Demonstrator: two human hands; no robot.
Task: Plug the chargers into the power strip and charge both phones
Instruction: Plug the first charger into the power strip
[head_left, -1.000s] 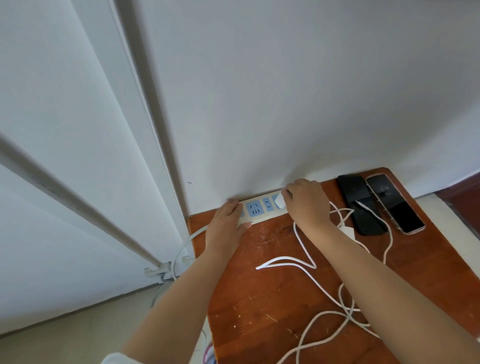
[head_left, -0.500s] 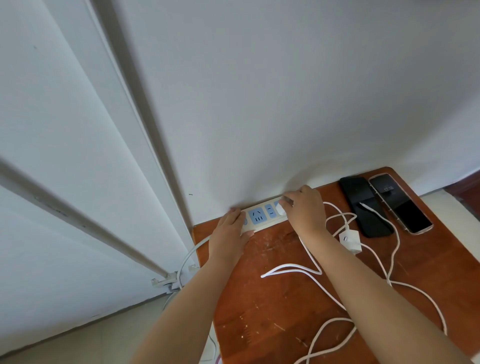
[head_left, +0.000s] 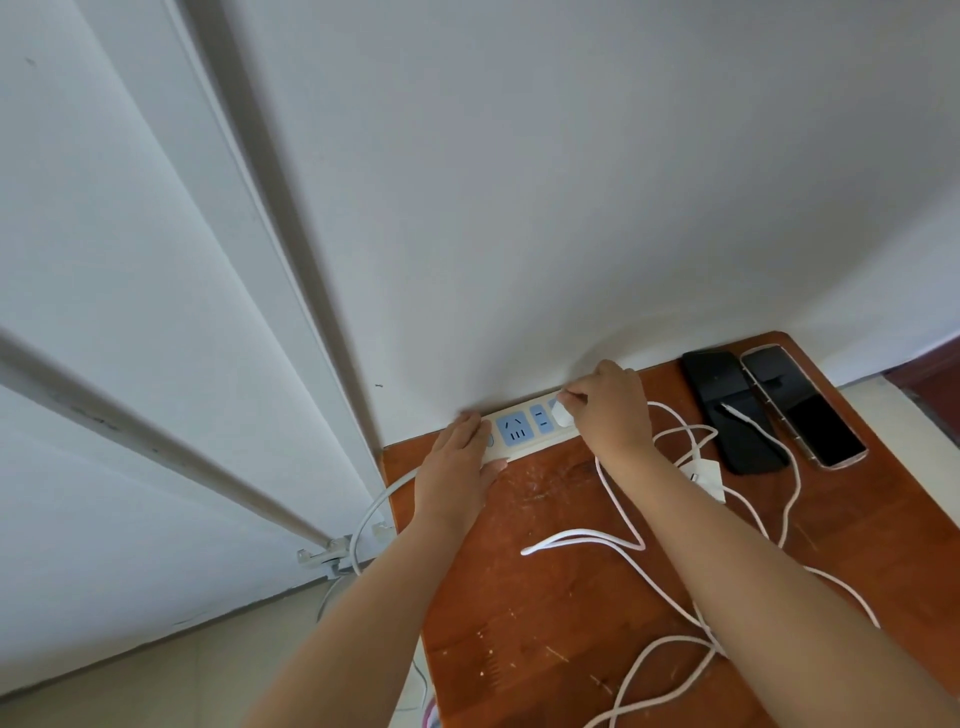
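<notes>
A reddish-brown wooden worktop stands pushed against a white wall, and the power strip lies along its far edge, touching the wall, with its own cord running off the left edge of the worktop and down toward the floor. The left hand lies flat, fingers spread, over the left end of the strip, at the far left corner of the worktop. The right hand is curled tight around a white charger plug set on the strip's right part; only a corner of the plug shows past the fingers, so how far it sits in the socket cannot be told. Between the two hands the blue sockets of the strip are uncovered. A second white charger block lies loose on the worktop just right of the right wrist, with white cables looping across the middle and toward the near edge, one loop running under the right forearm. At the far right corner two phones lie side by side, close to the right edge: a black phone on the left with a white cable tip resting on it, and a phone in a clear-edged case on the right, touching or nearly touching it. The near left part of the worktop, in front of the left hand, is bare scratched wood.
</notes>
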